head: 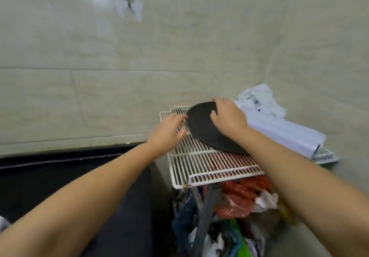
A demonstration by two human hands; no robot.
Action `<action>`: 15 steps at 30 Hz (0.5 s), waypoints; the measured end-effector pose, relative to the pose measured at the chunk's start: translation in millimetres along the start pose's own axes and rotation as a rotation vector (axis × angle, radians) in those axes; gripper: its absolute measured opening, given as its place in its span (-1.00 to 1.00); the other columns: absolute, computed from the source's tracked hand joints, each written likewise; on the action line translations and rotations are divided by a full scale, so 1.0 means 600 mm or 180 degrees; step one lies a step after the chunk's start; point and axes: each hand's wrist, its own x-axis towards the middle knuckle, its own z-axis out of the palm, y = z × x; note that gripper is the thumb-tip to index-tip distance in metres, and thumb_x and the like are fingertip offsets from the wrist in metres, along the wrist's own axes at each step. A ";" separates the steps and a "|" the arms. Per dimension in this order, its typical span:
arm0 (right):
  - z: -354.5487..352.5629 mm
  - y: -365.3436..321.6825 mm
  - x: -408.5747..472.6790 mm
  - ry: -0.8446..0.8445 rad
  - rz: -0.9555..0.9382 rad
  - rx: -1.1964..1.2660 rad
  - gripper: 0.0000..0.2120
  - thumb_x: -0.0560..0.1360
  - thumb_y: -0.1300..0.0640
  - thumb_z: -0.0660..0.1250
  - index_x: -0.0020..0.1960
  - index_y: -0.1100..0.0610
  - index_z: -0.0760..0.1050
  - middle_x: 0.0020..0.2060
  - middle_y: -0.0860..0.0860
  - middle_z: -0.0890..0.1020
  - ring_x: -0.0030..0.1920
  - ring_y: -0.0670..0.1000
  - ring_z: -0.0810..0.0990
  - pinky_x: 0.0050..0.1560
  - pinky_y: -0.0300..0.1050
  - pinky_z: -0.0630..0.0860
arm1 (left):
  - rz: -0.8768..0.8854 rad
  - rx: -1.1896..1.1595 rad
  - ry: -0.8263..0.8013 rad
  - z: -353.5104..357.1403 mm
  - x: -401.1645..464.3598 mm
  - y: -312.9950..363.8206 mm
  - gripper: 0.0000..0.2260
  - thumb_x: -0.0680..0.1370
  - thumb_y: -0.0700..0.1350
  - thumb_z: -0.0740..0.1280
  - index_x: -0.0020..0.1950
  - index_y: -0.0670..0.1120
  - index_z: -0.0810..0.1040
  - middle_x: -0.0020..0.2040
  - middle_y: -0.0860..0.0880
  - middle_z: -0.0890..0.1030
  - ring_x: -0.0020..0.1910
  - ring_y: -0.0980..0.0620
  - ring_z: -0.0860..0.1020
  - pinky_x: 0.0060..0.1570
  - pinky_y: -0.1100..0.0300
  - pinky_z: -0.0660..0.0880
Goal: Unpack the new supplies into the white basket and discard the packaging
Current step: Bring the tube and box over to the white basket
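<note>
A flat black round disc [203,129] lies on a white wire rack [201,165]. My right hand [227,115] rests on the disc's top right edge, fingers curled over its far rim. At the disc's left edge, my left hand [169,131] touches it with fingertips and thumb. Right of the disc lies a white wrapped roll [283,133], with a crumpled white plastic bag [259,99] behind it. No white basket shows clearly; the image is blurred.
A beige tiled wall [139,57] stands close behind the rack. Under the rack's front edge sits a heap of bags and wrappers: red plastic [241,195], white paper, green and blue pieces [235,234]. A dark counter or floor [60,177] lies to the left.
</note>
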 end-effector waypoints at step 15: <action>0.022 0.286 0.004 -0.1078 0.0205 -0.1495 -0.19 0.44 -0.18 0.27 0.52 -0.06 -0.10 0.50 0.15 0.13 0.46 0.24 0.16 0.40 0.39 -0.01 | -0.0437 0.0737 -0.1152 0.226 0.133 0.157 -0.76 0.54 0.03 0.20 0.16 -0.01 0.44 0.15 -0.09 0.43 0.17 -0.11 0.39 0.13 -0.05 0.37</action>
